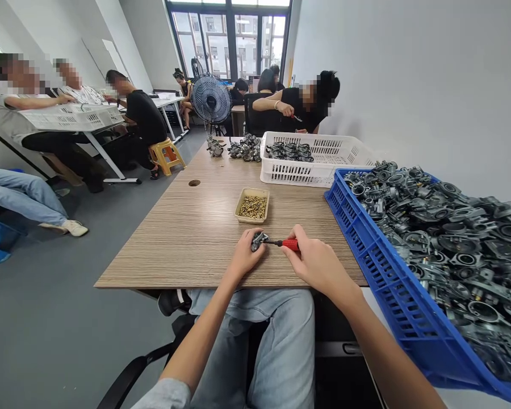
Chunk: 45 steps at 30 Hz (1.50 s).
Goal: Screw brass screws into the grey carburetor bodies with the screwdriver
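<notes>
Near the front edge of the wooden table [187, 238], my left hand [246, 253] is closed around a small grey metal carburetor body [259, 241]. My right hand [317, 260] grips the red handle of a screwdriver [290, 244]. The screwdriver's dark shaft points left, and its tip meets the carburetor; the exact contact point is too small to make out. Just beyond my hands sits a beige tray [237, 214] filled with small brass parts [253, 208].
At my right stands a blue crate [366, 244] heaped with carburetor bodies [447, 227]. Farther back are a white basket [298, 177] holding more and a loose cluster [247, 149]. Across the table sits a co-worker [302, 108]. A fan [212, 98] stands behind.
</notes>
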Motion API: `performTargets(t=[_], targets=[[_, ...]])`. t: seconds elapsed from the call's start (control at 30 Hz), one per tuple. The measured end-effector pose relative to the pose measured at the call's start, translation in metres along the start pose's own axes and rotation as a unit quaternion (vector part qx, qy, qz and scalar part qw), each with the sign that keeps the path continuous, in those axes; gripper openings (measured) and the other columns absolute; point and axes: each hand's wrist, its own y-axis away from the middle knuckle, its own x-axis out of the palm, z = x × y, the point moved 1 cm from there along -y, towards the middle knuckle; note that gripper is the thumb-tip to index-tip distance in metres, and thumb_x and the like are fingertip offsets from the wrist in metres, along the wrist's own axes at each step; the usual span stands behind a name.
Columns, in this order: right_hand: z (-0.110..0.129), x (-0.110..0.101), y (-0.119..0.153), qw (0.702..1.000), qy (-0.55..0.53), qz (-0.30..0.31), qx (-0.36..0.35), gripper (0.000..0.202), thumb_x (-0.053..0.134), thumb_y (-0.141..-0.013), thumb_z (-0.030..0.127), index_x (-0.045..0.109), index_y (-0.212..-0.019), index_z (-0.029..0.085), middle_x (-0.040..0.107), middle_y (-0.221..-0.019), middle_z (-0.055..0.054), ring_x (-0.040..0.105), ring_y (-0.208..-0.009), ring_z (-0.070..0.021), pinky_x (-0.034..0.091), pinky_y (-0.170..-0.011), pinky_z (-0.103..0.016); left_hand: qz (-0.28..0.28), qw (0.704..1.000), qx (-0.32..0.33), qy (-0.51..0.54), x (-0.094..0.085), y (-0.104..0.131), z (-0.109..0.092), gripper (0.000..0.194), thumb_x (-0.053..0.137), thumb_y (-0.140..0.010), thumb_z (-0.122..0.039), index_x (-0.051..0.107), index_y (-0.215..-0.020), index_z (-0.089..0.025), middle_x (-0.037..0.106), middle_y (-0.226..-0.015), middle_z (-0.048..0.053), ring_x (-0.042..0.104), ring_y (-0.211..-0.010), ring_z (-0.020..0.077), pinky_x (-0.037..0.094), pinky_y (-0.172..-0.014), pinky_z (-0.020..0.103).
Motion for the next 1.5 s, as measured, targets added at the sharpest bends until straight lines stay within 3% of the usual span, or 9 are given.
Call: performTargets(t=[1.5], targets=[[-0.0009, -0.0002, -0.0004, 1.0, -0.001, 0.004, 0.001, 0.015, 0.056, -0.11, 0.037, 0.047, -0.111, 0.025, 0.077, -0.089, -0.003, 0.076, -0.082, -0.0262, 0.027, -0.063, -0.03, 0.0, 1.0, -0.001, -0.003, 0.0015, -0.0001, 0.0012, 0.04, 0.066, -0.094, -0.019, 0.062, -0.134, -0.022, 0.068, -0.128, 0.01, 0.066, -0.122, 0.0262, 0.052, -0.111, 0.044]])
